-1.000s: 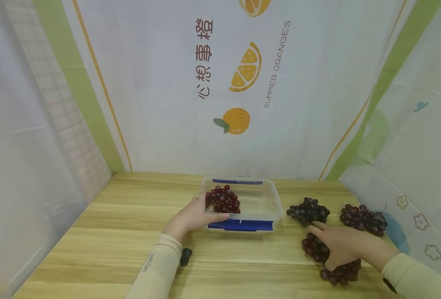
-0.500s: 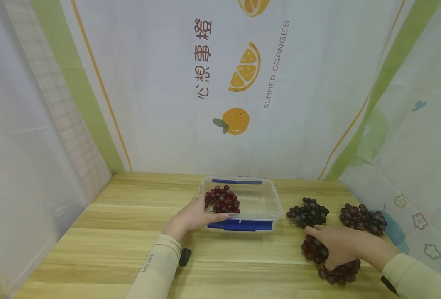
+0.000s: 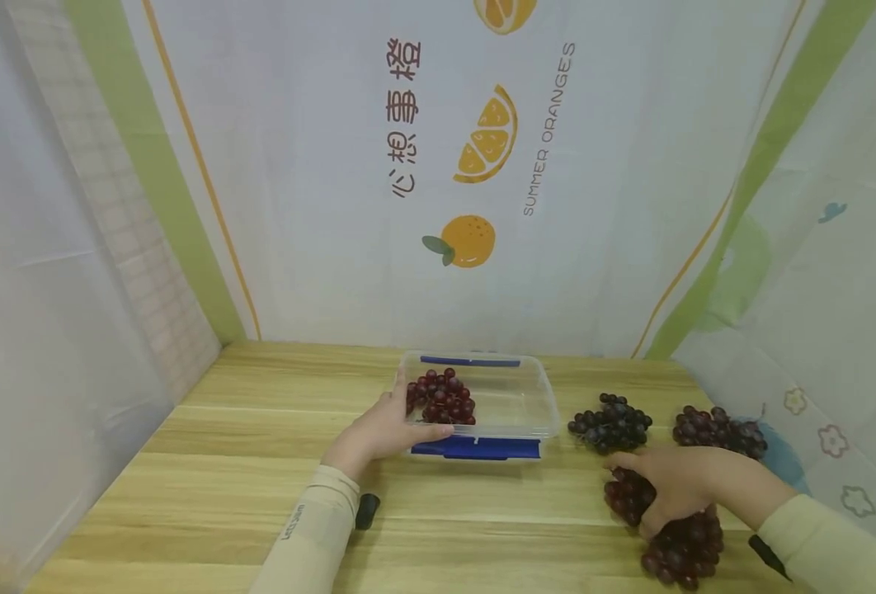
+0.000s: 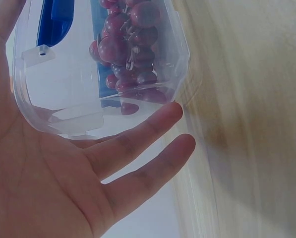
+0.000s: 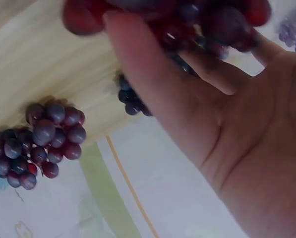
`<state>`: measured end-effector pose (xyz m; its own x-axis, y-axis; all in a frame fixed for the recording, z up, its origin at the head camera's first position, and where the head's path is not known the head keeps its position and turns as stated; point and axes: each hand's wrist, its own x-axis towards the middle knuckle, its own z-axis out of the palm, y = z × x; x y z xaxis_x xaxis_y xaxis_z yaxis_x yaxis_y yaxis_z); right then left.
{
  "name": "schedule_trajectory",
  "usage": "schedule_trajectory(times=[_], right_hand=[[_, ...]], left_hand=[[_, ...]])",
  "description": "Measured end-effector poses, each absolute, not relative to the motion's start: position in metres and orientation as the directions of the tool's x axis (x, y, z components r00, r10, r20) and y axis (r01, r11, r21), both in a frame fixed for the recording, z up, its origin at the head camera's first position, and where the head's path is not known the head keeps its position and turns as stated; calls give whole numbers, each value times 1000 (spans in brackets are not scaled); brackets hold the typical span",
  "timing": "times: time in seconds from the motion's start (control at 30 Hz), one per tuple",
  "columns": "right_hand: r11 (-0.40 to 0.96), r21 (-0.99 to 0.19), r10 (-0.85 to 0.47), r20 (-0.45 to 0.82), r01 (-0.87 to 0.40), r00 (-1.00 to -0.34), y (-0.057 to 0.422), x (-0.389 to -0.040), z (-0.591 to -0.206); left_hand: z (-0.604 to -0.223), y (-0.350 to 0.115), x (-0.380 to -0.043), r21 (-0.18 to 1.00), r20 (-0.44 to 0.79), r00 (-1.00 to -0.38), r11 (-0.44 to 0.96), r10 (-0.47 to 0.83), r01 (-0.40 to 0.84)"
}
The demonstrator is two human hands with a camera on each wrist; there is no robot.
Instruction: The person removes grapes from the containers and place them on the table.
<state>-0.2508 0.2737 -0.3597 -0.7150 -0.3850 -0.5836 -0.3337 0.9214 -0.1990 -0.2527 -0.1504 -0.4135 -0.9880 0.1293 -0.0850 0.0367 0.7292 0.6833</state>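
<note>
My left hand (image 3: pixel 379 429) rests at the left front corner of a clear plastic food container (image 3: pixel 515 400) with blue latches, thumb along the front rim. In the left wrist view two fingers (image 4: pixel 148 173) stretch out straight, one right at the container's wall. Red grapes (image 3: pixel 445 398) lie in the container's left half. Over on the right, my right hand (image 3: pixel 679 478) grips a dark red bunch of grapes (image 3: pixel 683 551) from above. The right wrist view shows that bunch (image 5: pixel 212 20) between thumb and fingers; the palm hides part of it in the head view.
A blackish bunch of grapes (image 3: pixel 612 425) lies between the container and my right hand. Farther right, another purple-red bunch (image 3: pixel 716 431) sits near the table's (image 3: pixel 208 478) right edge. Printed white cloths (image 3: pixel 319 247) enclose the table at the back and sides.
The grapes under my right hand have shifted, their near end sagging a little toward the front and right. My right fingers have closed in on them slightly. The left hand and container stay put.
</note>
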Motion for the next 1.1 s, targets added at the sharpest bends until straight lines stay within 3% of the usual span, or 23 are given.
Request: schedule_trajectory(times=[0.27, 0.63, 1.1], right_hand=[[901, -209, -426, -582, -379, -692, 267, -254, -358], [836, -411, -547, -578, -363, -606, 267, -251, -356], [823, -214, -561, -449, -526, -695, 247, -265, -318]], left_hand=[[-415, -152, -253, 681, -85, -988, 731, 132, 39], [-413, -149, -257, 673, -81, -987, 738, 135, 46], [-414, -149, -254, 677, -97, -988, 735, 124, 26]])
